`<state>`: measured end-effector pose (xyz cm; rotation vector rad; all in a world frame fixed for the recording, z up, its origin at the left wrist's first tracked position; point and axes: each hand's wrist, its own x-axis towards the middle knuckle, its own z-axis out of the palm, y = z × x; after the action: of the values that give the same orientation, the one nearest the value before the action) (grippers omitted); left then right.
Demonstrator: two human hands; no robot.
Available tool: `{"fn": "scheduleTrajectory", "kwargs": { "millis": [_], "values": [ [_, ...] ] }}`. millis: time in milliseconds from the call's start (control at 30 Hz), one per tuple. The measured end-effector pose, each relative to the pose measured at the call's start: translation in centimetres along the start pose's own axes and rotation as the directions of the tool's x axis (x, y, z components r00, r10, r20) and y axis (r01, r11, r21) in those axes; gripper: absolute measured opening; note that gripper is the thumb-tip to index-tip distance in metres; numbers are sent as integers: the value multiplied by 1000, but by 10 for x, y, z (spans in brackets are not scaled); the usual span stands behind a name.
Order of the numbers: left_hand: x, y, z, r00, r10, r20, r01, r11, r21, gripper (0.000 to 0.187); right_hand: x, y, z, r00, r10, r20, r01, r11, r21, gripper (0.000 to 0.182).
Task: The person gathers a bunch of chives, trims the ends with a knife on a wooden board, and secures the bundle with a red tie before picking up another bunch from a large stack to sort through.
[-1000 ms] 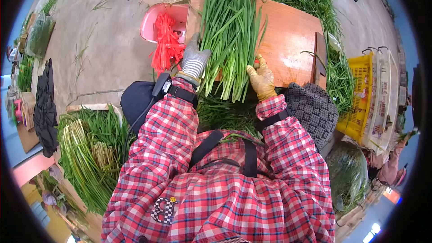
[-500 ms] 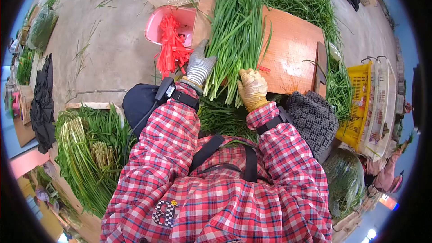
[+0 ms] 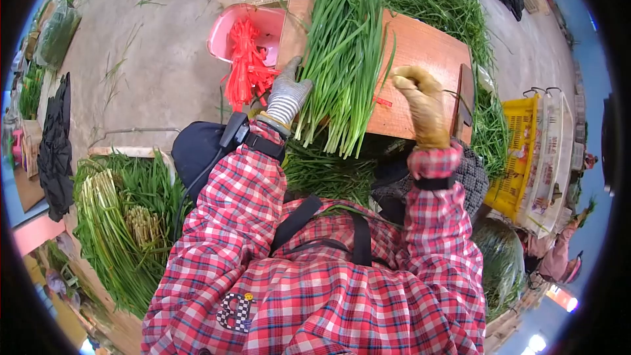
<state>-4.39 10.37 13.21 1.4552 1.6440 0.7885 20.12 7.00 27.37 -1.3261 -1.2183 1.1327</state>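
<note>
A thick bunch of green garlic chives [image 3: 342, 59] lies lengthwise on an orange-brown board [image 3: 420, 46], pale cut ends toward me and overhanging the near edge. My left hand [image 3: 288, 97], in a grey-and-white striped glove, rests against the bunch's left side with thumb and forefinger apart. Over the board's right half, my right hand [image 3: 424, 105] wears a yellowish glove and is apart from the bunch. Its fingers curl toward the thumb in a pinch; whatever may be between them is hidden. A short red strip [image 3: 383, 101] lies on the board beside the bunch.
Red ties [image 3: 246, 69] spill from a pink basin [image 3: 219, 39] at left. Loose greens [image 3: 437, 10] lie behind the board, and a dark flat piece [image 3: 465, 95] sits at its right edge. A yellow crate [image 3: 519, 151] stands right; more bundled greens [image 3: 115, 223] lie lower left.
My right hand has left the lower right side of the chives, moving right and slightly up over the board with its fingers curled. My left hand stays beside the bunch.
</note>
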Motion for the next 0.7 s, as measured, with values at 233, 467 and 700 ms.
{"fn": "scheduleTrajectory", "kwargs": {
  "millis": [233, 467, 700],
  "values": [
    [-1, -1, -1, 1000, -15, -14, 15, 1000, 9, 64, 30, 91, 41, 998, -7, 64, 54, 636, -770, 21],
    [-12, 8, -5, 1000, 0, 3, 0, 999, 37, 63, 41, 97, 56, 999, 7, 49, 39, 480, -876, 19],
    [-8, -5, 1, 1000, 1, -12, -1, 999, -44, 63, 40, 96, 17, 985, 174, -4, -165, 926, -339, 18]
  ]
}}
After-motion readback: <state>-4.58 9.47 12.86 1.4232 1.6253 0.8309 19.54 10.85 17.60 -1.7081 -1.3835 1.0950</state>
